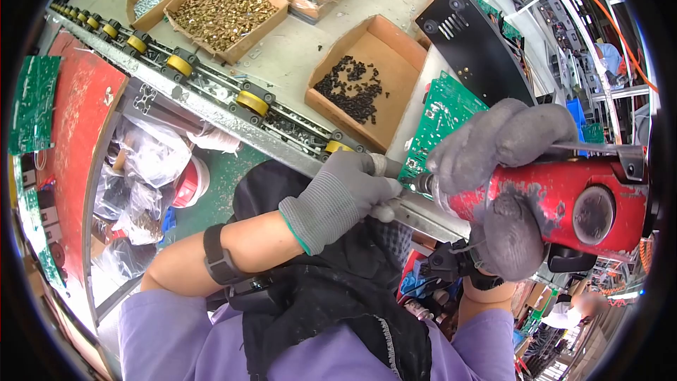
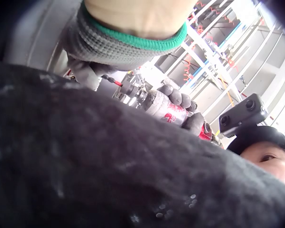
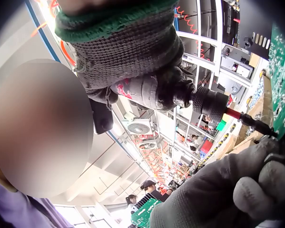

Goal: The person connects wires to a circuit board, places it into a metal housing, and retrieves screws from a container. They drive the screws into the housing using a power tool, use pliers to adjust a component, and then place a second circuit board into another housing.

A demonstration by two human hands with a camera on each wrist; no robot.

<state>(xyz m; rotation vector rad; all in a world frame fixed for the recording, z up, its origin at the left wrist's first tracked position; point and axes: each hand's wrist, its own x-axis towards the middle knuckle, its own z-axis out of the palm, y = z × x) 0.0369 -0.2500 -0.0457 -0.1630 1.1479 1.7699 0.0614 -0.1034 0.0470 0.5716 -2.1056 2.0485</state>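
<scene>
Right hand [image 1: 504,137] grips red power driver [image 1: 557,197], its bit [image 3: 253,123] beside the left hand [image 1: 340,196], whose grip I cannot tell

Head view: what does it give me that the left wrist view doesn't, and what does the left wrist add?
Only the head view shows the green board, black panel, black screws and brass fasteners. Only the left wrist view shows the head camera and the cap below it. Both show the left hand and the right hand holding the red driver.
</scene>
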